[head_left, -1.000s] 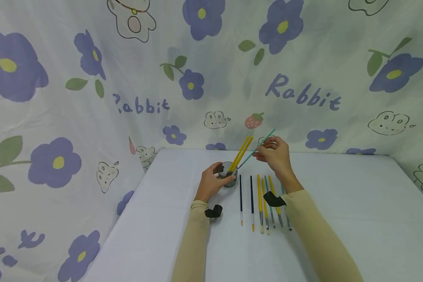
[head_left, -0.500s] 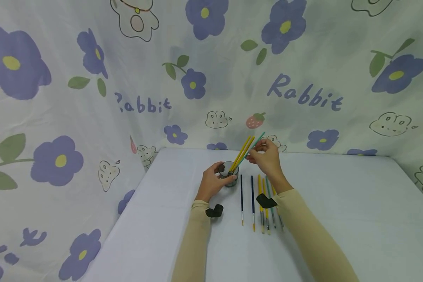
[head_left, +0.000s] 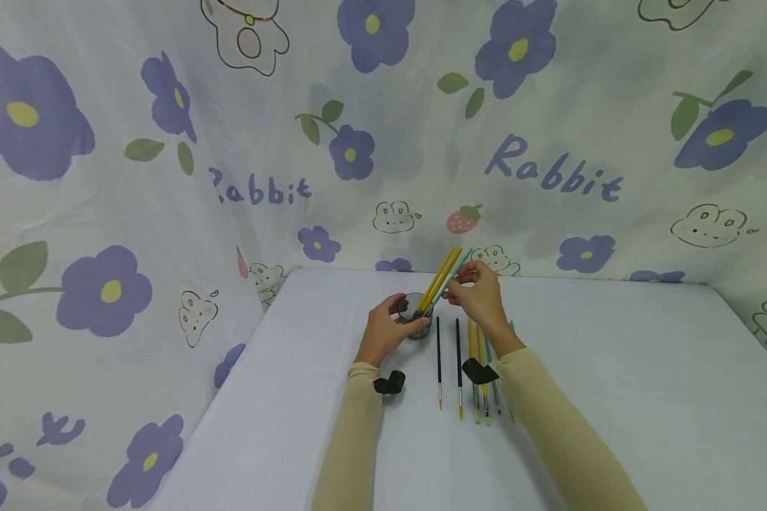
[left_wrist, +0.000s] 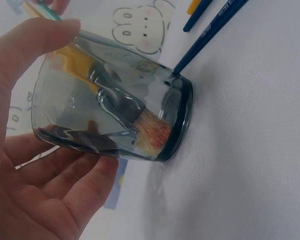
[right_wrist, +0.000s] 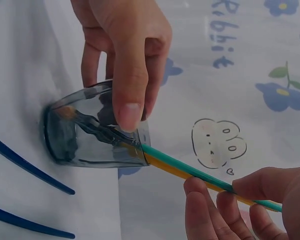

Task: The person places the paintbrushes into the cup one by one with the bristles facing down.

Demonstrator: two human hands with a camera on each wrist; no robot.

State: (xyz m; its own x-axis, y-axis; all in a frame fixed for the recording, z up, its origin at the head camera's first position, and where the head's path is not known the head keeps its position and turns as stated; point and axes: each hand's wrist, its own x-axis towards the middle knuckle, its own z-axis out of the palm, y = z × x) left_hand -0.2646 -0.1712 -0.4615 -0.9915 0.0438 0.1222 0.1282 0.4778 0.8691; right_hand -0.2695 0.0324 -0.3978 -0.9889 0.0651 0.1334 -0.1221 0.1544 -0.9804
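My left hand (head_left: 386, 328) grips a smoky clear glass (left_wrist: 115, 100) around its side, thumb near the rim. Two yellow paintbrushes (head_left: 439, 278) lean inside it, their bristles down at the glass's base. My right hand (head_left: 481, 294) pinches a teal paintbrush (right_wrist: 200, 175) by its handle between thumb and fingers. In the right wrist view the teal handle runs over the glass's rim, alongside a yellow one, with its lower end inside the glass. The glass stands on the white table close to the back wall.
On the white table (head_left: 281, 397), in front of the glass, lie two dark blue paintbrushes (head_left: 459, 369). To their right are several yellow and teal paintbrushes (head_left: 486, 397), partly hidden under my right forearm. A flowered curtain (head_left: 230, 106) hangs behind and at the left.
My right hand has moved left and down, bringing the teal paintbrush from beside the glass's rim into it, next to the yellow ones. My left hand keeps its hold on the glass.
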